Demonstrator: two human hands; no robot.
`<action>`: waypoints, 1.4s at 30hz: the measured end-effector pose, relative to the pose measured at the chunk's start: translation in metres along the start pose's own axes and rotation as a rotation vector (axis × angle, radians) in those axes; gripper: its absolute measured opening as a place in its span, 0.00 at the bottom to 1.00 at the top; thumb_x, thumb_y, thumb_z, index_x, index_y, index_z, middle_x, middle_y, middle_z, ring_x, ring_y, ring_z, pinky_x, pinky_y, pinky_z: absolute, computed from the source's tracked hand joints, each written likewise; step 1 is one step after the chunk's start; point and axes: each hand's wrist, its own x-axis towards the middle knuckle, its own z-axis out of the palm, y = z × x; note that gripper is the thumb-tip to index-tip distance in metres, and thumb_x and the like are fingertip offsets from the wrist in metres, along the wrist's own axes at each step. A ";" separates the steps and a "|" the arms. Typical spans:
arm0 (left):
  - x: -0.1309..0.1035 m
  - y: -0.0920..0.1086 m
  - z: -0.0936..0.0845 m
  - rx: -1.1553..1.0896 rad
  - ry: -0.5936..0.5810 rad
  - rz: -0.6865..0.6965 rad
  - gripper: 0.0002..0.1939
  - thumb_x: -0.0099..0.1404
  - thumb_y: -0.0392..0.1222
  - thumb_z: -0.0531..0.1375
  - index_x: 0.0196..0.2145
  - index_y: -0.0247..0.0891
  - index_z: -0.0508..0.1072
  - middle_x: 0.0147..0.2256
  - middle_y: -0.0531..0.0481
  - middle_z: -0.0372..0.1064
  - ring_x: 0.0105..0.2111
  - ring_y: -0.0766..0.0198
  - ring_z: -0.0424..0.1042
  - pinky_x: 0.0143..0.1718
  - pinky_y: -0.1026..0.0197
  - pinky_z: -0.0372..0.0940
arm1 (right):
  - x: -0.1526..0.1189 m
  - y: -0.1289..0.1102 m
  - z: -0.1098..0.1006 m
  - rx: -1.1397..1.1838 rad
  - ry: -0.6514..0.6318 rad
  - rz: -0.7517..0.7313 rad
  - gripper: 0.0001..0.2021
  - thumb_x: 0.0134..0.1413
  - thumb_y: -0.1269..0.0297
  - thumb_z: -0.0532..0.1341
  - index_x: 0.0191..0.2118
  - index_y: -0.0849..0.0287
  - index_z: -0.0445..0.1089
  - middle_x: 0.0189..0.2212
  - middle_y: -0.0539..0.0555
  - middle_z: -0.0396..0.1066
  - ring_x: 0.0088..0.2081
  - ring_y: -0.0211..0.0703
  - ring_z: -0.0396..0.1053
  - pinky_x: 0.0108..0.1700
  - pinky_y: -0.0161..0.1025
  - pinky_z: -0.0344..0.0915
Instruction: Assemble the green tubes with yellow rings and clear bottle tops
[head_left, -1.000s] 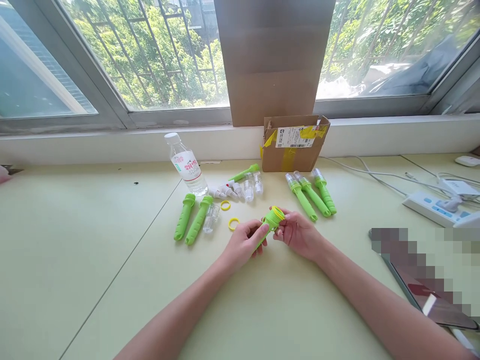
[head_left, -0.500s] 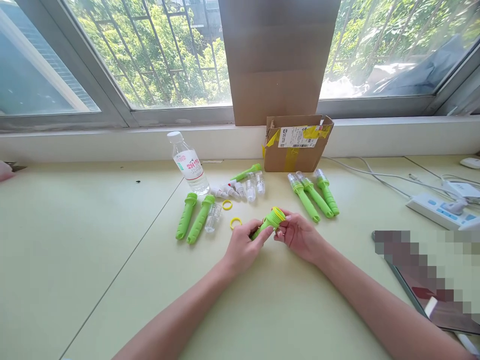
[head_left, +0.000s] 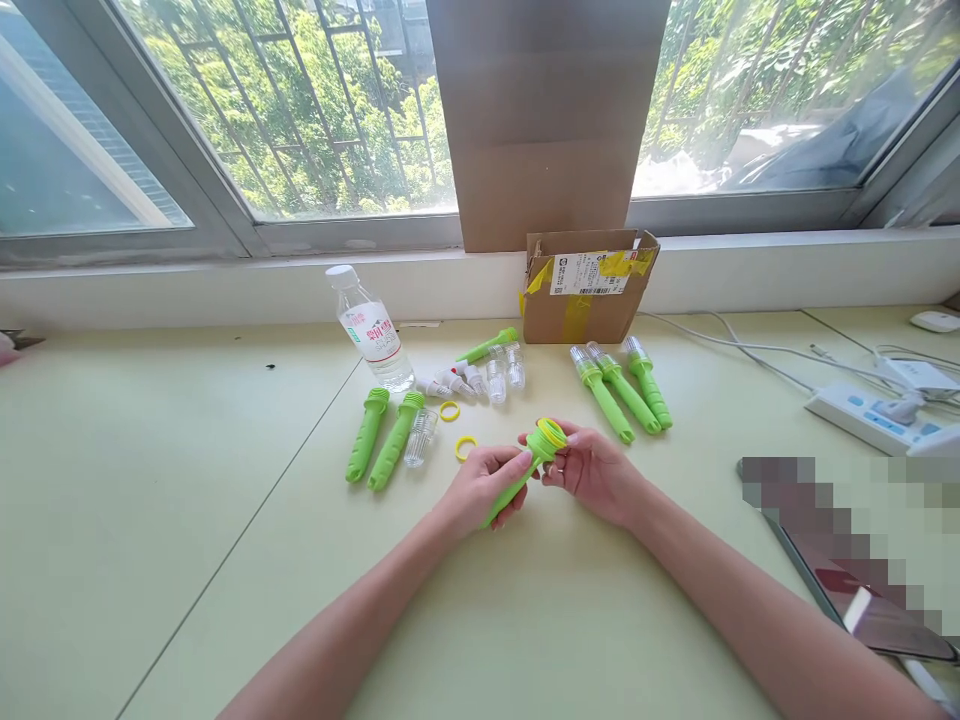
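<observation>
My left hand [head_left: 486, 482] is wrapped round a green handle [head_left: 541, 443], its wide threaded end up and to the right. A yellow ring [head_left: 553, 433] sits at that end, and my right hand [head_left: 598, 470] pinches the ring's edge. Two loose yellow rings [head_left: 449, 411] lie to the left, near a clear ribbed cap [head_left: 420, 438]. Two green handles [head_left: 389, 440] rest left of that cap. Behind are small white-tipped tubes [head_left: 456, 381], more clear caps [head_left: 496, 376] and another green piece [head_left: 486, 347].
A water bottle [head_left: 370, 330] stands behind the left handles. Three capped green handles [head_left: 617, 392] lie at right, before a cardboard box [head_left: 586, 290]. Further right are a power strip [head_left: 874, 418] with cables and a dark phone-like device [head_left: 817, 560].
The held handle has turned to a steeper angle, and more of its lower end shows below my left hand. The whole view has shifted slightly.
</observation>
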 end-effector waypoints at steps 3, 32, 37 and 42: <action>0.000 0.001 0.004 0.053 0.049 0.001 0.18 0.64 0.56 0.55 0.30 0.36 0.64 0.18 0.58 0.59 0.13 0.74 0.57 0.13 0.69 0.51 | 0.001 0.001 -0.001 0.024 -0.007 -0.021 0.15 0.53 0.71 0.52 0.40 0.62 0.75 0.39 0.57 0.75 0.30 0.36 0.68 0.37 0.35 0.69; 0.000 0.000 0.007 0.139 0.300 0.099 0.18 0.60 0.53 0.60 0.24 0.35 0.69 0.17 0.57 0.60 0.14 0.74 0.58 0.15 0.68 0.53 | 0.002 0.001 -0.003 0.008 0.038 -0.051 0.12 0.52 0.71 0.55 0.39 0.61 0.74 0.32 0.53 0.70 0.29 0.37 0.66 0.35 0.36 0.69; 0.000 0.000 0.001 0.083 0.193 0.086 0.21 0.61 0.55 0.58 0.22 0.34 0.67 0.16 0.56 0.60 0.12 0.74 0.57 0.13 0.69 0.52 | 0.000 0.001 -0.003 -0.005 -0.014 -0.036 0.12 0.52 0.70 0.54 0.39 0.61 0.74 0.34 0.54 0.71 0.30 0.37 0.66 0.35 0.36 0.68; 0.001 0.001 -0.001 0.033 0.109 0.032 0.22 0.62 0.58 0.56 0.23 0.34 0.67 0.17 0.55 0.62 0.12 0.73 0.58 0.12 0.69 0.50 | 0.000 0.001 -0.002 0.003 -0.018 -0.005 0.12 0.51 0.70 0.55 0.39 0.61 0.74 0.34 0.54 0.72 0.29 0.36 0.67 0.35 0.35 0.68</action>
